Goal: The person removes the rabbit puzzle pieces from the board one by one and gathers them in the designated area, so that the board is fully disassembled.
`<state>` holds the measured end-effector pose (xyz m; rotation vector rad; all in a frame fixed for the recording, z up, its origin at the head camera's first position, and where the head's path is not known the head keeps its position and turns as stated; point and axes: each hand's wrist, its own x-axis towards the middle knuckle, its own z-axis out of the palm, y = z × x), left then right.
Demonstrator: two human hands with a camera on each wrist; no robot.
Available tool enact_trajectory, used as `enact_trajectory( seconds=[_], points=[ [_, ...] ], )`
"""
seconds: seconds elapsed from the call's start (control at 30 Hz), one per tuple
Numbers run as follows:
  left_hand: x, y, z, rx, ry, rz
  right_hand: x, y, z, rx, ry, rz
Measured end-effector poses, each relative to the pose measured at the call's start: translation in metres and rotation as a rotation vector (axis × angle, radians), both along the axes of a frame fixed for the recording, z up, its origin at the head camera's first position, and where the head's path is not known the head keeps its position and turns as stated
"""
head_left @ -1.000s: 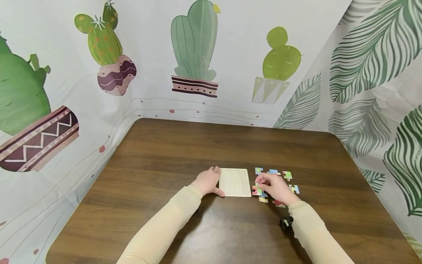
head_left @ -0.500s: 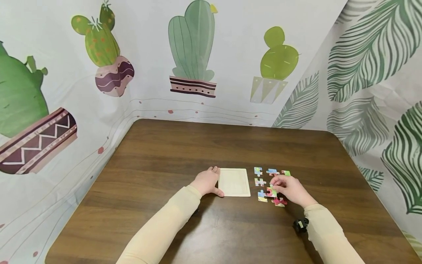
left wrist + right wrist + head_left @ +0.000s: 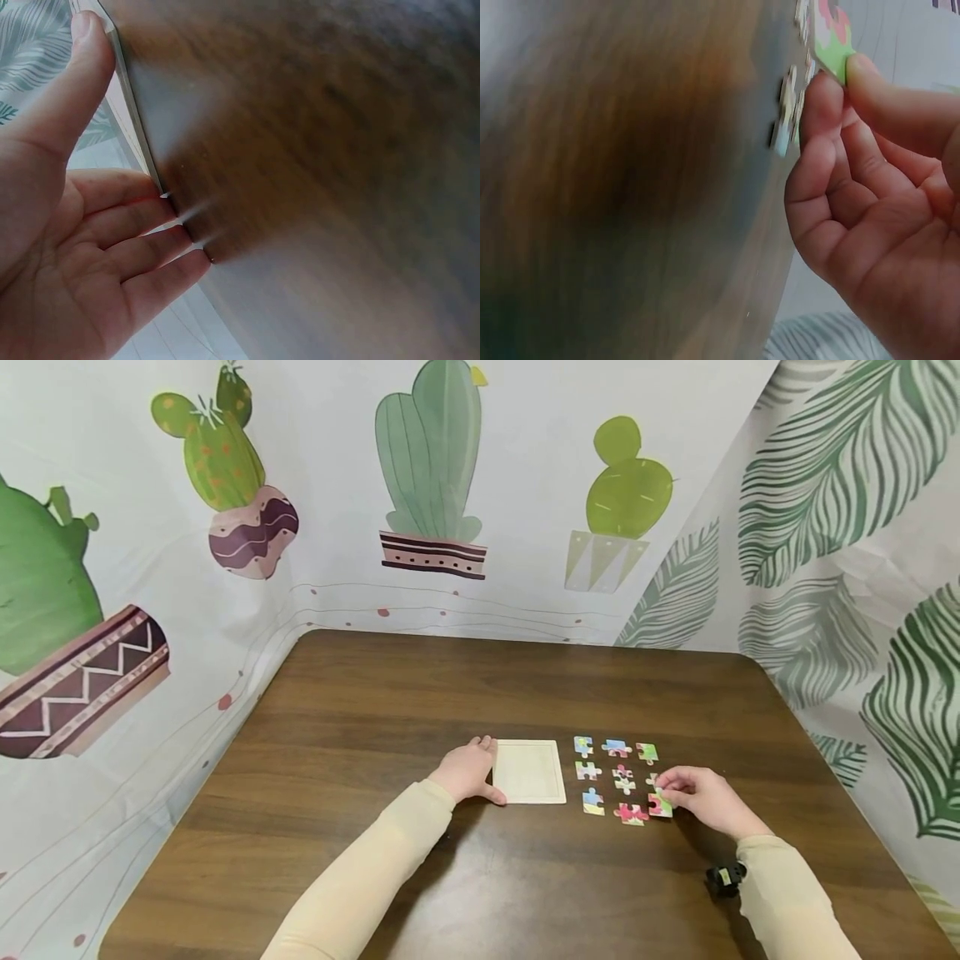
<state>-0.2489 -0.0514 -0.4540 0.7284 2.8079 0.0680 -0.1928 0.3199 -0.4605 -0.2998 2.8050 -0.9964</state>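
My right hand (image 3: 708, 799) pinches a green and red jigsaw puzzle piece (image 3: 662, 806) between thumb and fingertips, at the lower right of the loose pieces. In the right wrist view the thumb presses the green corner of this puzzle piece (image 3: 838, 61). My left hand (image 3: 465, 770) rests along the left edge of a pale wooden puzzle tray (image 3: 528, 772), which has a raised rim and nothing in it. Seen from the left wrist, the fingers (image 3: 150, 259) are extended and the thumb lies at a corner of the tray's edge (image 3: 135, 124).
Several loose puzzle pieces lie in rough rows right of the tray, among them a red piece (image 3: 632, 813) and a blue and yellow one (image 3: 592, 802). All lie on a brown wooden table (image 3: 420, 693). A cactus-printed cloth (image 3: 330, 485) hangs behind it.
My right hand has carried the green and red puzzle piece rightward, from beside the tray to the right end of the pieces. The left hand has stayed at the tray.
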Motion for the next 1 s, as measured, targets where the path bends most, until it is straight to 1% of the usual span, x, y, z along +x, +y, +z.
enact_trajectory(
  seconds=[0.1,0.3,0.53,0.7,0.8,0.9,1.0],
  points=[
    [-0.001,-0.002,0.000,-0.012,0.003,0.003,0.001,0.003,-0.001,0.015,-0.010,-0.001],
    [0.000,-0.002,0.000,-0.027,0.021,0.000,0.002,0.004,-0.001,0.047,-0.017,-0.038],
    [-0.001,-0.003,-0.001,0.006,-0.019,-0.010,0.005,0.003,-0.008,0.089,-0.011,-0.065],
    [-0.005,-0.006,-0.002,0.073,-0.069,-0.011,0.007,0.002,-0.010,0.096,0.026,-0.077],
    [-0.007,-0.010,-0.005,0.138,-0.093,-0.005,0.009,0.000,-0.011,0.091,0.028,-0.080],
    [-0.007,-0.015,-0.008,0.224,-0.123,0.022,0.009,-0.002,-0.012,0.091,0.039,-0.097],
    [-0.007,-0.021,-0.009,0.311,-0.154,0.077,0.006,-0.007,-0.011,0.088,0.107,-0.114]
  ],
)
